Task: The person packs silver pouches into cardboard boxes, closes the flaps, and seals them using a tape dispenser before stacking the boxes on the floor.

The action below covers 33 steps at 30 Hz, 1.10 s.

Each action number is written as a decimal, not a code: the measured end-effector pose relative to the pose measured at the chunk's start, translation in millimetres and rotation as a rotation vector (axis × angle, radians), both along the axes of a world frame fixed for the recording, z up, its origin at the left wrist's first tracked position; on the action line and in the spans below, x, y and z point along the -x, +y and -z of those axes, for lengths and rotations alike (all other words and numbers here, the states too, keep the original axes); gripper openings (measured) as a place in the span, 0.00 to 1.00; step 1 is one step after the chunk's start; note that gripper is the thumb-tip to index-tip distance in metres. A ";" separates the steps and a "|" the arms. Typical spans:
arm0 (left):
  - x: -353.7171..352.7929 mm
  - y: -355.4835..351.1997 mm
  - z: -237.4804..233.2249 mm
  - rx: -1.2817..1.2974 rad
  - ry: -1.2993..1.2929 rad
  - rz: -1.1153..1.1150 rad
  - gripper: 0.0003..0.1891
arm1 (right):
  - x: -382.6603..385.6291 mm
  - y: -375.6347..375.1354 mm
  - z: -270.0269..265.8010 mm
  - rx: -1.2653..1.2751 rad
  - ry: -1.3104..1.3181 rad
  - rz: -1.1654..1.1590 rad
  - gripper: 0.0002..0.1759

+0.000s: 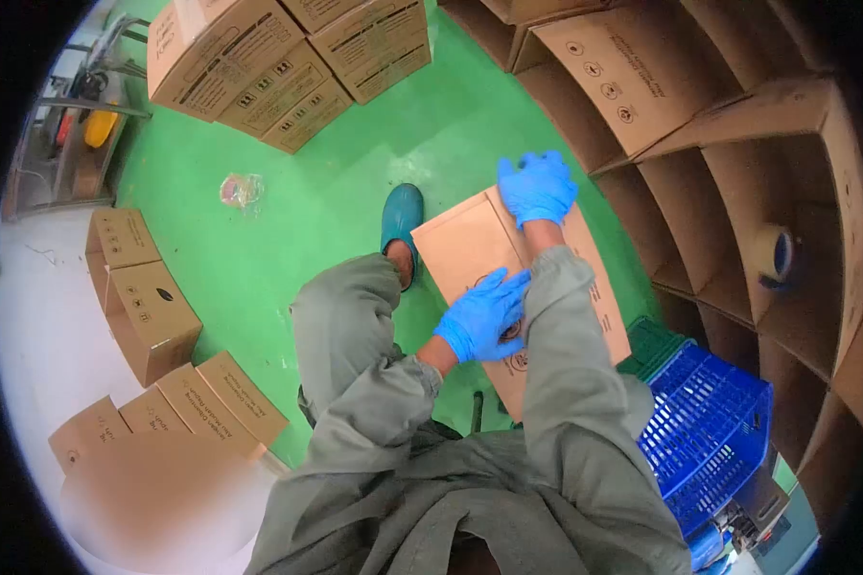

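Note:
A brown cardboard box [460,240] lies tilted in front of my body, its flaps folded to a seam along the upper face. My left hand [484,316], in a blue glove, rests flat on that face with fingers stretched out over the printed marks. At the far corner, my right hand [539,189], gloved in blue too, has its fingers bent over the box's edge. My right forearm hides part of the box's side. What supports the box from below is hidden.
Open cardboard boxes [681,220] are stacked on the right, with a tape roll [775,253] in one. A blue plastic crate [705,422] stands below them. Closed cartons [259,77] stand at the back, more boxes [149,316] at left. Clear plastic wrap [243,190] lies on the green floor.

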<state>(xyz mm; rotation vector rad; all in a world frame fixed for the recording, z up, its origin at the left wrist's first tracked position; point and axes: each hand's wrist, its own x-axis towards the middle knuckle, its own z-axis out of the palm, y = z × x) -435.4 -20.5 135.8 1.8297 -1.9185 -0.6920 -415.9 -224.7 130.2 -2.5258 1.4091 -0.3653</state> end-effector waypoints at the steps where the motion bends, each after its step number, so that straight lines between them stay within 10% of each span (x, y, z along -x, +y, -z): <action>1: -3.3 0.7 2.5 -0.010 0.005 -0.004 0.37 | -4.5 1.6 -5.9 -0.153 0.195 0.042 0.20; 26: -30.9 -42.0 10.4 0.159 -0.108 -0.088 0.31 | -23.3 -7.4 35.7 0.288 -0.279 -0.010 0.26; 28: -28.8 -47.9 -1.2 0.122 -0.056 -0.147 0.30 | 6.9 -34.0 8.2 0.361 -0.310 -0.056 0.26; 30: -34.4 -50.1 0.8 0.142 -0.064 -0.125 0.30 | 64.8 -71.5 -54.7 -0.321 -0.346 -0.025 0.21; 31: -36.3 -49.9 4.7 0.119 -0.100 -0.133 0.31 | 108.9 -89.6 -75.3 0.081 -0.444 0.074 0.13; 33: -39.3 -57.0 3.1 0.129 -0.097 -0.170 0.29 | 208.0 -139.2 -124.2 0.695 0.657 0.288 0.10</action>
